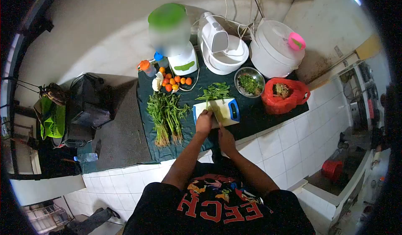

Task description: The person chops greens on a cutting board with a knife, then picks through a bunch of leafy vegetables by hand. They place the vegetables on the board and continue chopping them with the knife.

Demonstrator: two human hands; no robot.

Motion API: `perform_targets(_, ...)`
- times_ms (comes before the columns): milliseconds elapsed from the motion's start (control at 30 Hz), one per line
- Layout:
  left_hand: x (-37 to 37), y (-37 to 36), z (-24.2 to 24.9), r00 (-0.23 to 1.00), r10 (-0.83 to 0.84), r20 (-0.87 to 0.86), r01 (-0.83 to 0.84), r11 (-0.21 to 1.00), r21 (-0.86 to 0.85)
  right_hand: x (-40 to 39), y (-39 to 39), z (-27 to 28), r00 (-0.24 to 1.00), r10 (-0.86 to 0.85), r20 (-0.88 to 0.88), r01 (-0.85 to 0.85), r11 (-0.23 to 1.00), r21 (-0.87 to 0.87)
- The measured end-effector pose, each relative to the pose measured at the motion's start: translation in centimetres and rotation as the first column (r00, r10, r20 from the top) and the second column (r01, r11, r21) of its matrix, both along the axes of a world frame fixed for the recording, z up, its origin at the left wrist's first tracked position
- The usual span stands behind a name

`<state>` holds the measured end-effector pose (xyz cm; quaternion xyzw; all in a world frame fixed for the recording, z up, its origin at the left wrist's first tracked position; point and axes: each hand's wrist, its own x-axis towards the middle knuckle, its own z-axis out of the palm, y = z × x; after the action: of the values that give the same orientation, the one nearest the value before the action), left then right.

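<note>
A white cutting board with a blue edge (234, 110) lies on the dark green cloth. On its left half, my left hand (204, 121) is closed on the stems of a bunch of leafy greens (215, 91), whose leaves spread past the board's far edge. My right hand (226, 138), at the board's near edge, is wrapped round a knife (215, 113); the handle is hidden in my fingers and the blade points away over the board beside the stems. Left of the board lie more bunches of leafy greens with roots (167, 118). A metal bowl of chopped greens (250, 82) stands at the far right.
A red plastic bag (276, 103) sits right of the bowl. Behind stand a white stand mixer (215, 38), a large white lidded container (276, 46) and a green-topped appliance (182, 61). Several tomatoes (171, 82) lie at the back left, near an orange-capped bottle (147, 69).
</note>
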<state>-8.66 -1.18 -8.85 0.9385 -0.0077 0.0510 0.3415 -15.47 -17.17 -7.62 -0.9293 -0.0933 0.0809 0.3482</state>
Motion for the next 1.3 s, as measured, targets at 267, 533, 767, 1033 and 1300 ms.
perform_targets(267,0.6,0.0,-0.7,0.998,0.044,-0.055,-0.046,0.999,-0.027,-1.1,0.9,1.0,0.997,-0.071,-0.01,0.072,0.992,0.105)
perform_targets(533,0.3,0.1,-0.6,0.995,0.065,-0.074,-0.062,0.998,0.032,0.9,2.1,1.7,0.994,-0.093,-0.054,0.098,0.989,0.108)
perform_targets(767,-0.2,0.9,-1.1,0.996,-0.071,-0.059,0.079,0.988,0.135,-1.5,1.5,2.0,0.985,-0.098,-0.145,0.111,0.99,0.087)
perform_targets(1033,-0.4,1.0,-1.8,0.994,-0.095,-0.049,0.1,0.989,0.108,0.8,2.2,0.9,0.981,-0.126,0.145,0.087,0.964,0.249)
perform_targets(1300,0.8,0.7,-1.0,0.997,-0.071,-0.028,0.068,0.992,-0.103,-0.6,1.8,2.7,0.98,-0.114,-0.165,0.121,0.992,0.034)
